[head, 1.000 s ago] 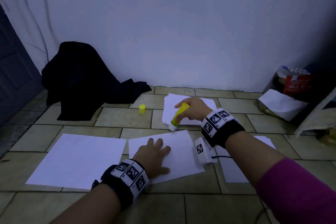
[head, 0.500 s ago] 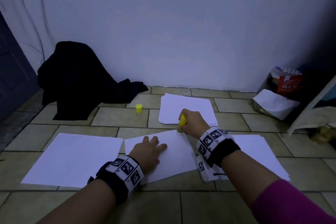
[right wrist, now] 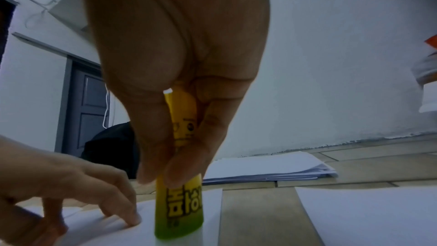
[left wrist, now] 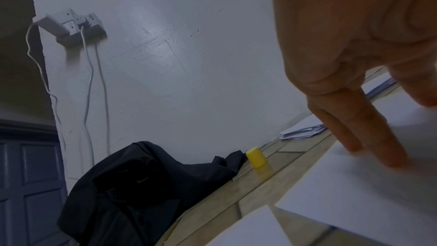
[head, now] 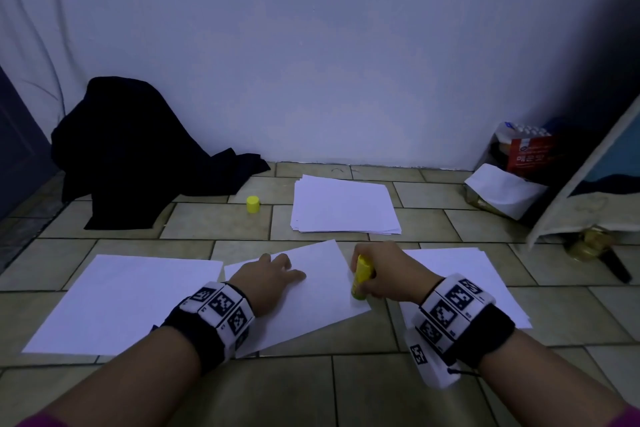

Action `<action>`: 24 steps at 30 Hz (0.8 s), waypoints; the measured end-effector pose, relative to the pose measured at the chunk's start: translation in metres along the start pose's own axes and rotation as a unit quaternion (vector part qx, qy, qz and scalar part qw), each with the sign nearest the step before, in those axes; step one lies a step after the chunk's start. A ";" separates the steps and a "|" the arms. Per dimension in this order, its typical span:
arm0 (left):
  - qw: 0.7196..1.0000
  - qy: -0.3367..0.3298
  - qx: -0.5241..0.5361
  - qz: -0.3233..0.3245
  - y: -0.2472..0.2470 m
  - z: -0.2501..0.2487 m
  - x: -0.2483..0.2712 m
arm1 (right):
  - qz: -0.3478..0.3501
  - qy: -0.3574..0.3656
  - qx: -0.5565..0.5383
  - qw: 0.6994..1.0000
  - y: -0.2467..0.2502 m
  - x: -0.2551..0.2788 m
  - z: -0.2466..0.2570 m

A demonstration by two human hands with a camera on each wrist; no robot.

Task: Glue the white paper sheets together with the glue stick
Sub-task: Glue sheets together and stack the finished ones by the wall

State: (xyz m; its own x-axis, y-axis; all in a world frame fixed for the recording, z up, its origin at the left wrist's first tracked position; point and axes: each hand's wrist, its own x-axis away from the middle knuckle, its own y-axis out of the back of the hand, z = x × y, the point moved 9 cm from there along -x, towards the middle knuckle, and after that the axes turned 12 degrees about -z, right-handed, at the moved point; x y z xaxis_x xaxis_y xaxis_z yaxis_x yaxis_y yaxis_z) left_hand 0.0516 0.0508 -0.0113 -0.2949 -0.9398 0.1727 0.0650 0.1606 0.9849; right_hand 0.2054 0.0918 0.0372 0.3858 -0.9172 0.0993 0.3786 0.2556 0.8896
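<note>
- Head view shows the right hand (head: 384, 274) curled round a yellow-to-green plastic glue stick (head: 360, 277), fingers and thumb pinching its barrel, with the lower end set on the near right corner of a white paper sheet (head: 318, 291) that lies skewed on the tiled floor (head: 346, 388).
- Right wrist view confirms the glue stick (right wrist: 179, 203) stands nearly upright, its green end touching the sheet (right wrist: 210, 212) close to the right edge.
- The left hand (head: 270, 279) lies spread flat on the same sheet, fingers straight and pressing it down; the left wrist view shows the fingertips (left wrist: 392, 162) on the paper.
- Judgement: the step in hand is laying glue along the right edge. To do it well, hold the stick upright, press lightly and evenly, and run it just inside the edge so that glue does not reach the floor tiles.
- The pinning hand sits well apart from the stick; moving it nearer the stroke would likely stop the thin sheet from buckling or sliding.
- A second white sheet (head: 478, 274) lies just to the right, another large one (head: 131, 298) to the left, and a stack of white paper (head: 343, 208) towards the wall.
- A small yellow cap (head: 253, 204) stands near the stack, beside a heap of dark cloth (head: 138, 149).
</note>
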 end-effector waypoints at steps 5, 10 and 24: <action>1.000 0.018 0.006 0.012 0.002 0.003 0.004 | -0.073 -0.014 -0.047 0.996 0.026 -0.009 -0.004; 0.999 0.020 0.023 -0.018 0.002 -0.006 0.006 | -0.200 -0.072 -0.221 0.952 0.051 -0.028 -0.024; 0.996 0.076 0.037 -0.030 -0.003 -0.009 -0.003 | -0.199 -0.035 -0.129 0.971 0.011 -0.083 0.031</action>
State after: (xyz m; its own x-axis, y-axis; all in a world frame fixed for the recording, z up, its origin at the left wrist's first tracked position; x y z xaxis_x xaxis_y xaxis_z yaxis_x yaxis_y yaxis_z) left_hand 0.0609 0.0503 -0.0144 -0.1489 -0.9823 0.1140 -0.0206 0.1183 0.9928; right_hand 0.1515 0.1608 0.0526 0.1110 -0.9753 -0.1909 0.6873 -0.0634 0.7236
